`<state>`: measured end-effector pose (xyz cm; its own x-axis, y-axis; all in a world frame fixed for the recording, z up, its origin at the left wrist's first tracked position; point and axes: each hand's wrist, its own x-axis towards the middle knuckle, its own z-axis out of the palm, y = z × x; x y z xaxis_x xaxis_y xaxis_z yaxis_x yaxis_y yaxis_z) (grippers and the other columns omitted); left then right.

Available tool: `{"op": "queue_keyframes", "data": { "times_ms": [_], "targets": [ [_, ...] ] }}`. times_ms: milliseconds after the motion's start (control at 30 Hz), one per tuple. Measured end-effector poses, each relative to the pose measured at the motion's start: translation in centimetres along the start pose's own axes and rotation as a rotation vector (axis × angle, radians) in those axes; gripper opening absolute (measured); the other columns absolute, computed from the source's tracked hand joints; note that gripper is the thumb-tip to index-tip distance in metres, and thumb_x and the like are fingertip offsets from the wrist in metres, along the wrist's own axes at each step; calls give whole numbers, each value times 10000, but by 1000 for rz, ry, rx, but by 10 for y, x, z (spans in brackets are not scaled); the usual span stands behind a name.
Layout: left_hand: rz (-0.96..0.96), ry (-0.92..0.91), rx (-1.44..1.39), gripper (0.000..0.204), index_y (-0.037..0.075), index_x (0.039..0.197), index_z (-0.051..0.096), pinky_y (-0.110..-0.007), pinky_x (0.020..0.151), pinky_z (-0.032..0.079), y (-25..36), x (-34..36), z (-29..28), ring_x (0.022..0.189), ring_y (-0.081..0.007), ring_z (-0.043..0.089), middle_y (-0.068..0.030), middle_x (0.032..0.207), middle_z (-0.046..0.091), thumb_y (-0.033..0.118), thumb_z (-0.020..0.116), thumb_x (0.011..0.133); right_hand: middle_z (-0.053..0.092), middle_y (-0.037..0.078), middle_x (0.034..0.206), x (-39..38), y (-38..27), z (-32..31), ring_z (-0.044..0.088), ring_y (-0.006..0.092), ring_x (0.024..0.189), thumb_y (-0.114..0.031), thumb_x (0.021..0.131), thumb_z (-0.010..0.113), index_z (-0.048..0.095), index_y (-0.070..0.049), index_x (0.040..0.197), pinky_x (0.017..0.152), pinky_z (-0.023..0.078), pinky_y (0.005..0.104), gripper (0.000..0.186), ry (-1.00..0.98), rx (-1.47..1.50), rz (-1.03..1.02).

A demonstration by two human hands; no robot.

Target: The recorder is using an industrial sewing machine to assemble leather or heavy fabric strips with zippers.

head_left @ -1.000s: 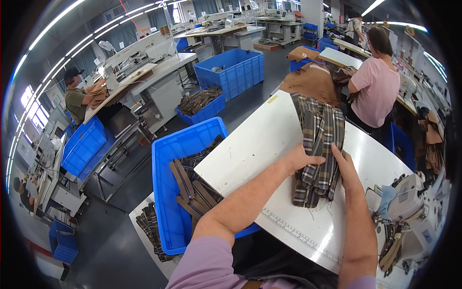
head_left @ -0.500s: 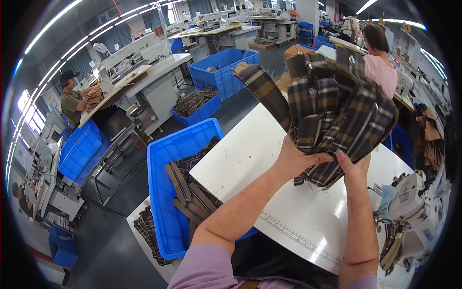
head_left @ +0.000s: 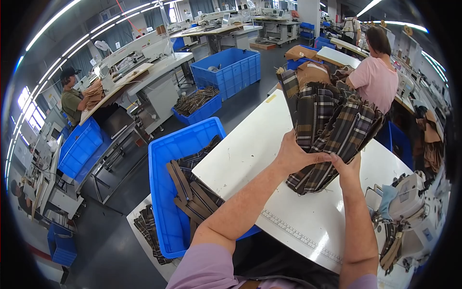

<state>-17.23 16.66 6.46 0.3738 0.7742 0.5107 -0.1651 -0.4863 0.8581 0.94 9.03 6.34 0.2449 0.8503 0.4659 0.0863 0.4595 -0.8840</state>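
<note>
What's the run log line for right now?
left hand + right hand: holding plaid strips | white table: beneath | blue bin: at table's left

Toward three o'clock, the plaid bundle point(head_left: 315, 113) crosses brown, black and grey with thin white lines, and its zip teeth point(head_left: 345, 137) gleam silver. The tabletop point(head_left: 245, 159) at four o'clock is glossy white; its ruler strip point(head_left: 298, 235) at five o'clock carries dark marks. At eight o'clock, a bright blue bin point(head_left: 166, 226) contains brown strips point(head_left: 179, 180) with dark lengthwise stripes. A large bin point(head_left: 231, 77) at twelve o'clock is also blue. Near six o'clock, the wearer's sleeve point(head_left: 207, 265) is lilac; a co-worker's shirt point(head_left: 378, 84) at two o'clock is pink.
</note>
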Motion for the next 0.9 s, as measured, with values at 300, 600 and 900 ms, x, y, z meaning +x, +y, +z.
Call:
{"op": "queue_keyframes", "data": {
  "times_ms": [300,600,900],
  "targets": [
    [55,-68,-97,893,-33,1327,563,-355,966,568,13,-5,1,1061,-207,718,-116,1173,742,301,1030,643,697,108,1207,-7,-28,8,687,190,1085,-99,804,877,570,17,1336,991,549,347,624,42,59,-55],
    [221,163,-70,1164,22,1376,211,-375,1046,514,-2,1,14,1193,-287,676,-192,1237,680,529,978,662,722,101,1166,3,-8,-8,695,185,1053,-191,791,909,602,18,1293,956,552,339,624,-22,23,-52],
    [292,224,23,1137,9,1411,168,-404,1015,501,-24,1,15,1185,-268,628,-187,1248,627,612,882,763,732,99,1154,7,2,-15,699,181,1042,-125,784,892,620,21,1281,946,555,334,585,-138,38,19]
  ]
}}
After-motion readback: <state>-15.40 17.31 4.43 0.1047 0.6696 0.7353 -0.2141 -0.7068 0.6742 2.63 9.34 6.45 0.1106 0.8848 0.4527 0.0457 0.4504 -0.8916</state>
